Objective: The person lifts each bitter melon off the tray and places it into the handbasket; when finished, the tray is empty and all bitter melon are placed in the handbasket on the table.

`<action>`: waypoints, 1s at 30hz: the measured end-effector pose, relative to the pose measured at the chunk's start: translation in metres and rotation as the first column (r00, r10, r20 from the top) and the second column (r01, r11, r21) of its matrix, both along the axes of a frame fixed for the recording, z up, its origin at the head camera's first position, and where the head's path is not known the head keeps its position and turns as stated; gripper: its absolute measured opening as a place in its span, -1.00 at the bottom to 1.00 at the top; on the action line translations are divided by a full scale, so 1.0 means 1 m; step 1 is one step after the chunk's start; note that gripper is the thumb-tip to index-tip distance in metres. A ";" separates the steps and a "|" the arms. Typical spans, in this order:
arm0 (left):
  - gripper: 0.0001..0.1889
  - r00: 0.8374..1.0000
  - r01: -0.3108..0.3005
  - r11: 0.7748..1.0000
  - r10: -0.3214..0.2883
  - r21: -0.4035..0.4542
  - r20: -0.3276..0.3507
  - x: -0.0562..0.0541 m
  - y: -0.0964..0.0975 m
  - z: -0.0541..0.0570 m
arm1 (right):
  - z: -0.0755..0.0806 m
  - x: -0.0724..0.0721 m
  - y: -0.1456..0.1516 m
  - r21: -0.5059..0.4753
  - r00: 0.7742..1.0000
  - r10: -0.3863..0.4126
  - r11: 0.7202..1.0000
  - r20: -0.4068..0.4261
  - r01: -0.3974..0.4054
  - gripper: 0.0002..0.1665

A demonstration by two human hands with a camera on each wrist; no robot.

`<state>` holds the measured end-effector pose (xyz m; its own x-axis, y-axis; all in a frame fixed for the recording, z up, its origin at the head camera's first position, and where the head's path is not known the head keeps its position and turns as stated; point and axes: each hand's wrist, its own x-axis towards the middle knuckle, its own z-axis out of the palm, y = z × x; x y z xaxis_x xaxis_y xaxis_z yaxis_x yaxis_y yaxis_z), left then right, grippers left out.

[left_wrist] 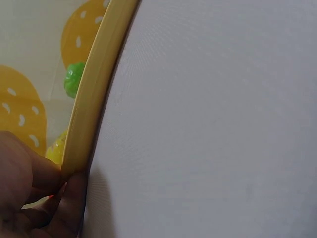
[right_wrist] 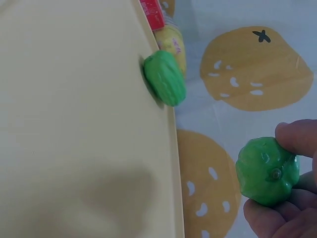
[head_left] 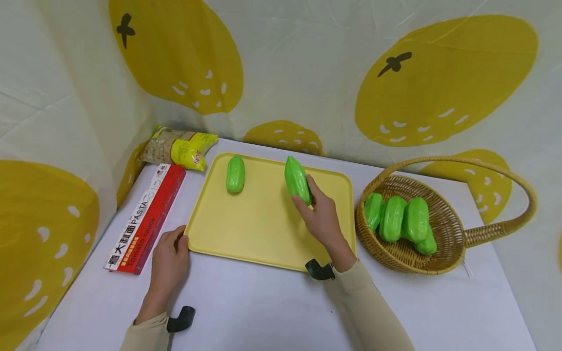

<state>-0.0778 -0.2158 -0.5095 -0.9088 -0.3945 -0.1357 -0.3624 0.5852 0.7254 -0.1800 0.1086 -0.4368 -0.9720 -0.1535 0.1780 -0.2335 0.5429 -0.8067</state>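
Observation:
My right hand (head_left: 322, 219) holds a stubby, glossy green cucumber (head_left: 297, 180) above the right half of a yellow tray (head_left: 263, 214). Thumb and fingers grip its sides, and its lobed end (right_wrist: 267, 171) shows in the right wrist view. A second green cucumber (head_left: 235, 174) lies on the tray near the far left corner. At the tray's near left corner, my left hand (head_left: 170, 256) pinches the rim (left_wrist: 79, 153) between thumb and fingers. Several more green cucumbers (head_left: 392, 218) are piled in a wicker basket (head_left: 452, 214) right of the tray.
A red and white pasta box (head_left: 147, 219) lies left of the tray, beside my left hand. Behind it sits a yellow, partly clear food bag (head_left: 180, 147). The basket's tall handle (head_left: 505, 229) arches out to the right. A patterned cloth (head_left: 303, 63) hangs behind the white table (head_left: 263, 302).

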 end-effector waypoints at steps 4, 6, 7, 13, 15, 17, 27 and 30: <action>-0.51 1.000 0.000 1.000 0.000 0.000 0.006 0.000 0.000 0.000 | 0.003 0.006 0.006 -0.009 1.000 -0.017 1.000 0.002 0.017 -0.17; -0.51 1.000 0.001 1.000 -0.001 0.003 0.004 0.000 0.000 -0.001 | 0.004 0.008 0.009 -0.010 1.000 -0.022 1.000 -0.006 0.022 -0.17; -0.51 1.000 0.002 1.000 -0.002 0.002 0.003 0.000 0.000 -0.001 | 0.004 0.009 0.011 -0.010 1.000 -0.024 1.000 -0.010 0.024 -0.17; -0.52 1.000 0.002 1.000 -0.002 -0.004 -0.002 -0.001 -0.002 -0.001 | 0.006 0.018 0.021 -0.035 0.999 -0.045 0.998 -0.019 0.044 -0.15; -0.51 1.000 0.001 1.000 -0.001 -0.006 0.002 0.000 -0.002 0.000 | 0.007 0.021 0.025 -0.039 0.998 -0.056 0.998 -0.019 0.055 -0.14; -0.51 1.000 0.001 1.000 -0.001 -0.004 0.006 0.000 -0.002 0.001 | 0.008 0.024 0.029 -0.041 0.997 -0.068 0.997 -0.023 0.067 -0.14; -0.52 1.000 0.014 1.000 -0.014 -0.010 -0.011 0.000 -0.001 0.001 | 0.010 0.037 0.045 -0.046 0.993 -0.114 0.993 -0.009 0.113 -0.18; -0.52 1.000 0.013 1.000 -0.013 -0.011 -0.009 0.000 -0.001 0.000 | 0.010 0.041 0.051 -0.041 0.992 -0.125 0.991 -0.002 0.125 -0.18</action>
<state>-0.0780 -0.2171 -0.5096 -0.9150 -0.3844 -0.1228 -0.3481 0.5979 0.7220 -0.1390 0.1592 -0.4271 -0.9822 -0.0232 0.1864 -0.1697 0.5352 -0.8275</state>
